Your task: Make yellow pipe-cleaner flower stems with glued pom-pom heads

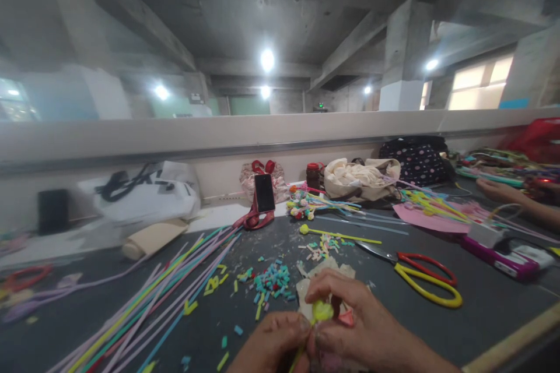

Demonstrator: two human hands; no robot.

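Low in the head view, my left hand (277, 335) is closed in a pinch around the thin yellow stem, just below its head. My right hand (352, 309) has its fingers curled round the rounded yellow bud (322, 310) at the top of that stem. Both hands nearly touch. Under them lies a crumpled pale wrapper (304, 291), partly hidden, and a small coral-pink piece (347, 318) shows by my right fingers. Beyond the hands lies a similar yellow stem with a round head (304, 229). A heap of blue and teal cut bits (273, 280) sits to the left.
Scissors (420, 277) with red and yellow handles lie at right. Long coloured strips (144, 309) spread at left. A phone (264, 192) leans at the back, near a bunch of coloured stems (301, 204) and a cloth bag (345, 189). Another person's hand (499, 192) is far right.
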